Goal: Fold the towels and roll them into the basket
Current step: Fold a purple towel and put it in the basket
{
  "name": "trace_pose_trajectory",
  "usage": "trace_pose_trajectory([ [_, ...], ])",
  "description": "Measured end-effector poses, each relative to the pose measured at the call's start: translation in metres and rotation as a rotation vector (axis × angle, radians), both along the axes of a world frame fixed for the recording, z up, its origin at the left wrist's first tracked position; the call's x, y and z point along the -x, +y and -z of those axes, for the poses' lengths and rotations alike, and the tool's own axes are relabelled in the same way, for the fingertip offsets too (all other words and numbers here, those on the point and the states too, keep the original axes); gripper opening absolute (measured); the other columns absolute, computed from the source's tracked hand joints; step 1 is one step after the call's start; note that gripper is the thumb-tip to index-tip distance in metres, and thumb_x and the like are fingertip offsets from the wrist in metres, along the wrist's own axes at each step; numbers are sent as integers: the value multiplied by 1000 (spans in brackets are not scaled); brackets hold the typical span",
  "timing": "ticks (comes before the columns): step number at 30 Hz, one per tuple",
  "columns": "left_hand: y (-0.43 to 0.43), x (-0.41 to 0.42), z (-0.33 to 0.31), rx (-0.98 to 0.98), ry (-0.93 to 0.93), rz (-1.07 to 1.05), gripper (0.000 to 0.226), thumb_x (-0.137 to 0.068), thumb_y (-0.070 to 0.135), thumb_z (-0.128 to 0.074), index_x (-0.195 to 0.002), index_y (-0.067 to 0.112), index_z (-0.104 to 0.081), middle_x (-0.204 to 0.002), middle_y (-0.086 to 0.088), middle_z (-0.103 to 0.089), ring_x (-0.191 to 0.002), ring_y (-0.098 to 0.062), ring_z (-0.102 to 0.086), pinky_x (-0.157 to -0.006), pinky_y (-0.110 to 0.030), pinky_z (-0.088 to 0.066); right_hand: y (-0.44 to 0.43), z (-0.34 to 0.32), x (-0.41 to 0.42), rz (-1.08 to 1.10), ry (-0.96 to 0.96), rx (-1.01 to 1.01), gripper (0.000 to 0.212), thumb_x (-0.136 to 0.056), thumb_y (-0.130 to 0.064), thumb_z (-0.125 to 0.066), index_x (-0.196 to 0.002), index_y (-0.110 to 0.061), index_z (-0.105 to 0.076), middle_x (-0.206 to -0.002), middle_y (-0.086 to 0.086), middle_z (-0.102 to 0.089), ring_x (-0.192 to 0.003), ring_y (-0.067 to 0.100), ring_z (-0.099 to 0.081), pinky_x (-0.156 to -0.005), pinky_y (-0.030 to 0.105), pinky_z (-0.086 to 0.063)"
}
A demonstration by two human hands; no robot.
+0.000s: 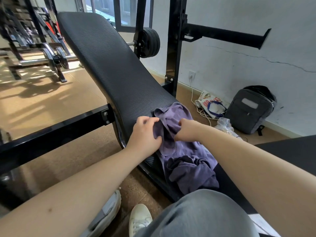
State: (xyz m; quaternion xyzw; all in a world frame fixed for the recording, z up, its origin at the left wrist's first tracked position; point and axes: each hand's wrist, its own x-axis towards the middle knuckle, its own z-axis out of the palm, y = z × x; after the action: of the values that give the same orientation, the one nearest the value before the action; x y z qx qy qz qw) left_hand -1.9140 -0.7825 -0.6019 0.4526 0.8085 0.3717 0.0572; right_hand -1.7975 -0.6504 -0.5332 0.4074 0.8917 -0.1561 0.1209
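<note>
- Head view: a crumpled purple cloth towel point(177, 112) lies on the near end of a black ribbed padded bench point(106, 65).
- The left hand point(145, 134) and right hand point(188, 130) each pinch its upper fold.
- Risk: the bunched lower half, near the bench's edge, may slide off when pulled; no basket shows.

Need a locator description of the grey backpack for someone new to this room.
Follow the cracked white wall on the right down to the floor. The grey backpack sits at its foot, right of a printed white tote bag with blue handles. It is the only dark, boxy bag there.
</note>
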Motion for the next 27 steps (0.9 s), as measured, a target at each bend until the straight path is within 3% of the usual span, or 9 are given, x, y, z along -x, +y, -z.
trace_pose_trajectory([
  [3, 0, -11, 0, 156, 201, 108, 79, -78, 34, -77, -149, 32, -42, -155, -9, -24, -133, -37, -38, -108, -44, -41, -5, -2, -9, 32, -201, 157, 98, -80, -54, -79, -153, -9, -31, -146, 14, -48, -121, 34, -56, -53, 34, -43],
  [9, 10, -19, 0, 475, 432, 128, 93, -81, 48, -76, -156, 38, -21, -149, -9, -29, -125, -34, -49, -96, -46, -48, -15, -16, -21, -98, -595, 281, 94, -90, -52, -69, -161, -14, -20, -159, 14, -37, -137, 33, -47, -60, 37, -48],
  [11, 14, -21, 0, 503, 481, 146, 87, -85, 46, -73, -156, 38, -22, -140, -6, -38, -117, -32, -58, -88, -43, -50, -14, -4, -22, -129, -594, 241, 98, -89, -43, -75, -161, -12, -17, -155, 16, -43, -130, 34, -54, -71, 31, -52],
  [14, 14, -24, 3, 508, 475, 188, 60, -94, 38, -63, -148, 36, -37, -129, -4, -53, -115, -33, -62, -83, -41, -48, -7, 13, -20, -91, -483, 155, 110, -80, -21, -82, -158, -12, -6, -127, 26, -61, -93, 36, -70, -79, 41, -59],
  [16, 11, -29, 5, 503, 520, 202, 35, -97, 34, -56, -132, 31, -52, -122, -5, -59, -113, -34, -63, -77, -38, -43, -3, 12, -17, -104, -440, 87, 88, -80, -11, -74, -150, -2, -21, -106, 27, -69, -74, 35, -71, -64, 36, -56],
  [19, 6, -33, 4, 479, 632, 189, 24, -98, 32, -53, -120, 28, -59, -118, -4, -63, -109, -34, -65, -73, -35, -37, 2, 2, -18, -145, -389, -38, 43, -81, -6, -67, -123, 0, -55, -74, 15, -67, -51, 24, -60, -48, 24, -47],
  [23, 4, -21, -5, 484, 699, 46, 24, -100, 30, -52, -122, 24, -57, -117, -5, -62, -106, -34, -67, -72, -37, -40, 15, 0, -23, -80, -221, -228, 5, -86, -13, -57, -85, -9, -57, -87, 10, -59, -63, 22, -52, -62, 29, -44],
  [24, 5, -16, -7, 493, 698, -6, 24, -101, 28, -50, -123, 22, -55, -118, -6, -61, -105, -34, -67, -71, -38, -39, 19, 3, -24, -56, -192, -255, 10, -86, -14, -57, -78, -11, -53, -87, 10, -58, -67, 23, -53, -64, 30, -44],
  [27, 6, -1, -13, 480, 647, -164, 22, -104, 19, -44, -124, 17, -52, -116, -8, -56, -100, -34, -67, -67, -37, -36, 23, 7, -27, -31, -262, -248, 6, -85, -13, -61, -84, -12, -55, -78, 7, -51, -78, 29, -58, -71, 34, -52],
])
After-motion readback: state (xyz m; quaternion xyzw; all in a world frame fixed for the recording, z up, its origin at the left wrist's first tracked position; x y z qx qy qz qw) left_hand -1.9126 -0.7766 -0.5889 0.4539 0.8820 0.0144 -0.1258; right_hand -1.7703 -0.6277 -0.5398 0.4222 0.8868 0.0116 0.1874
